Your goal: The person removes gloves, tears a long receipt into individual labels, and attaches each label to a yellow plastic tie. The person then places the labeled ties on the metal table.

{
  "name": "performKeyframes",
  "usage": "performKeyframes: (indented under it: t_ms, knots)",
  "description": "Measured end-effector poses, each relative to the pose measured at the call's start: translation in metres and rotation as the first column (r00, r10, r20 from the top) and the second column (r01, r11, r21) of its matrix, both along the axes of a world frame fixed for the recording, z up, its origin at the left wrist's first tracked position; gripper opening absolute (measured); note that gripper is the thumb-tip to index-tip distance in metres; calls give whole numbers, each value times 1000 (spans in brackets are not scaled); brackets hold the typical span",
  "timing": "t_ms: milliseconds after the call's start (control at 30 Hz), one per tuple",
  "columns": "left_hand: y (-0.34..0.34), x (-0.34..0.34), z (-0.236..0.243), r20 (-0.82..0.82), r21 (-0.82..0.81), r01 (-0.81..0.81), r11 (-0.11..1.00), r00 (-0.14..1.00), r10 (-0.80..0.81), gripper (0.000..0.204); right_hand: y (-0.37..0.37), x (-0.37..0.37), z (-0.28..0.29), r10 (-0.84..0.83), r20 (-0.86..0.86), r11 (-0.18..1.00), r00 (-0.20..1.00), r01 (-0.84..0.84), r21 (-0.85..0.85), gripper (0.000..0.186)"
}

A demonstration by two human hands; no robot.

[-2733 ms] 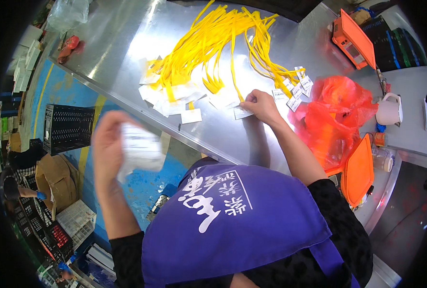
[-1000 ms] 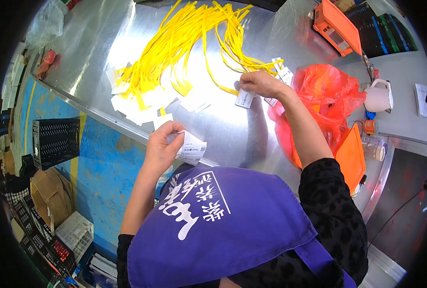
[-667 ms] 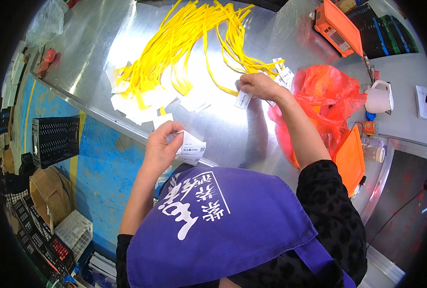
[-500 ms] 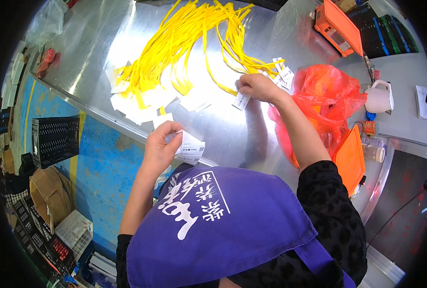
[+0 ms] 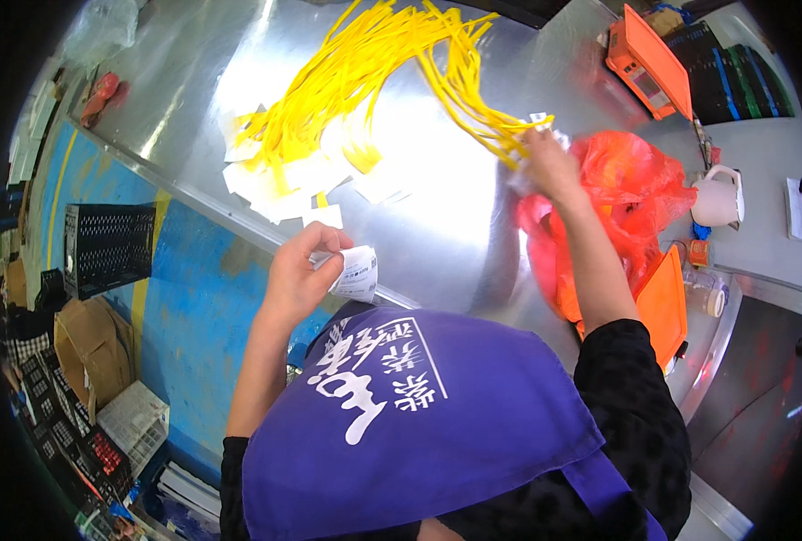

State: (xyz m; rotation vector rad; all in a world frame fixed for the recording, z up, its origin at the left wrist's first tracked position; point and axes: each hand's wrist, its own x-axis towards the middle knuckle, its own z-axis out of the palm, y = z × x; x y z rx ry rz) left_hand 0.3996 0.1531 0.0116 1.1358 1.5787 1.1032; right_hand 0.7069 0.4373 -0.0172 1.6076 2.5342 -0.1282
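My left hand (image 5: 324,257) pinches white printed labels (image 5: 358,275) above the near edge of the metal table (image 5: 175,108). My right hand (image 5: 547,162) is blurred by motion at a cluster of white tags on yellow straps (image 5: 482,108), beside a crumpled red plastic bag (image 5: 622,207); what its fingers grip is unclear. A large bundle of yellow flat straps (image 5: 329,90) lies across the table, with white labels (image 5: 248,185) at their lower ends, partly washed out by glare.
An orange scale (image 5: 645,68), black crates (image 5: 726,77), a white kettle (image 5: 717,198), a plastic jar (image 5: 703,293) and an orange lid (image 5: 663,316) are at the right. At left, a black crate (image 5: 108,252) stands on the blue floor, near cardboard (image 5: 94,361).
My right hand has moved right to the tag cluster, taking the single strap and tag over with it. My left hand still holds labels in about the same place.
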Motion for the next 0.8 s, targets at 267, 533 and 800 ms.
performKeyframes:
  t_ms: [267,533,800]
  knots:
    - [15,12,4,320,-78,4,997,947,21,5,-66,-87,-22,91,-646,914,758,-321,-248,33]
    - [10,4,-1,224,-92,-2,996,974,23,5,-76,-96,-41,-45,-652,939,757,-190,-286,22]
    - [21,13,-2,201,-50,-49,998,978,58,9,-68,-88,-35,-161,-651,928,742,-112,-357,26]
